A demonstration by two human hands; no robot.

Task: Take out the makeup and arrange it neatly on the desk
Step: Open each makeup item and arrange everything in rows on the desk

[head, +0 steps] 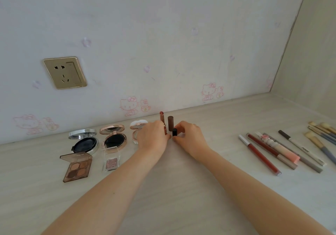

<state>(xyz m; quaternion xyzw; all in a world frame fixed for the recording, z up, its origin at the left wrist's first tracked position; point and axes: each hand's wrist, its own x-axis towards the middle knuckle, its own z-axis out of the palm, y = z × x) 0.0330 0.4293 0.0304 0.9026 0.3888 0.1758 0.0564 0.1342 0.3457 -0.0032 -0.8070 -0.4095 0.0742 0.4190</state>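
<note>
Rose-gold lipstick tube (162, 118) gripped by left hand (152, 136); right hand (190, 136) pinches glossy black cylinder (174, 132).

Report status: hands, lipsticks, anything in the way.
Left hand grips rose-gold lipstick, upright. Right hand pinches black tube. Brown tube stands upright between them, close.

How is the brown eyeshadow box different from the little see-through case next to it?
The brown eyeshadow box holds four brown shades; the see-through case holds a single glittery pink shade. The brown eyeshadow box is bigger and tinted; the see-through case is smaller and clear. Both lie open on the desk.
</note>
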